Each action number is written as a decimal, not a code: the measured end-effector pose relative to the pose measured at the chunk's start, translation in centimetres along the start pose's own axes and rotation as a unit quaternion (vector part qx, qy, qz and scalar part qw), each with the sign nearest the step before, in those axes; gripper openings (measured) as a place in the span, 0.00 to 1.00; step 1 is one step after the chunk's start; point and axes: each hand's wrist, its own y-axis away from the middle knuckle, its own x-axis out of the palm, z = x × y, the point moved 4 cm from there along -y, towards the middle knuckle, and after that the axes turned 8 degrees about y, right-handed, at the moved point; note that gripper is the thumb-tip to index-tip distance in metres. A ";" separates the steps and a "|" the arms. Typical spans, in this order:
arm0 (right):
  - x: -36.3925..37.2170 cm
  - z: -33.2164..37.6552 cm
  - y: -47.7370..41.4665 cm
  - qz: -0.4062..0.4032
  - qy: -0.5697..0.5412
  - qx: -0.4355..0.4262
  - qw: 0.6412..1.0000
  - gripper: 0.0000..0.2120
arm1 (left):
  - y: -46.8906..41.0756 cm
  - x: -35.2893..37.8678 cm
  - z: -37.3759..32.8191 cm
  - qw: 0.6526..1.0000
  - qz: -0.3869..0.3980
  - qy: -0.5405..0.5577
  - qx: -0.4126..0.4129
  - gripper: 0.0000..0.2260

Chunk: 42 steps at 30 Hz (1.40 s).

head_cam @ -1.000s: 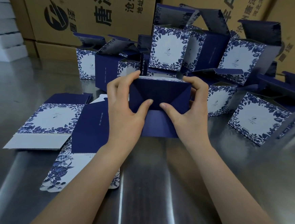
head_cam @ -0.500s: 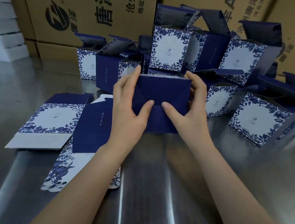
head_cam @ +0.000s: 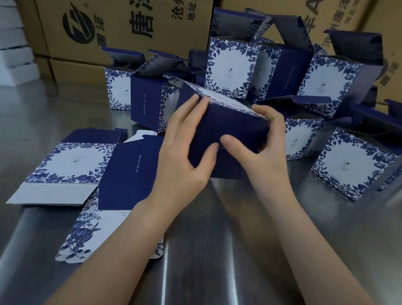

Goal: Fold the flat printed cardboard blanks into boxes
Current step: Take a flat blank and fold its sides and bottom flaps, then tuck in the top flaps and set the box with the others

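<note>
Head view: box [head_cam: 223, 130] is held mid-table [head_cam: 210, 261], gripped by left hand [head_cam: 185, 160] and right hand [head_cam: 262, 154], fingers wrapped round its sides, thumbs pressed on base flaps. Card is judged light, stiff at creases, easily dented mid-panel — best held at edges & corners.

Dim, cool indoor light from above; long pale glare streaks run down the steel table [head_cam: 209, 273]. Soft shadows under the forearms. Wide-angle bending at the edges, corners slightly soft
</note>
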 end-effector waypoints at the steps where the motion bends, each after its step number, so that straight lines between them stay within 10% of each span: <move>1: 0.0 -0.1 -0.1 0.003 0.002 0.002 1.000 0.34 | 0.1 0.1 -0.2 1.000 0.004 -0.006 0.010 0.26; 14: 0.5 -1.7 -0.1 -0.035 -0.075 0.139 0.987 0.35 | 0.7 1.3 -1.1 0.983 0.102 0.154 -0.010 0.26; 20: 0.4 -3.2 -0.7 -0.029 -0.272 0.228 0.935 0.39 | 0.2 -0.9 0.2 0.986 -0.124 0.101 -0.038 0.19; 25: 0.8 -4.1 -0.6 0.001 -0.410 0.294 0.863 0.18 | -0.1 -2.5 3.0 0.921 -0.268 0.156 -0.237 0.23; 34: 2.2 -4.1 0.3 0.054 -0.551 0.341 0.759 0.23 | 0.0 0.5 4.0 0.786 -0.088 0.451 -0.413 0.32; 42: -0.3 -3.9 -0.8 -0.078 -0.176 0.244 0.950 0.18 | -0.4 -0.4 4.6 0.809 -0.173 0.436 -0.353 0.18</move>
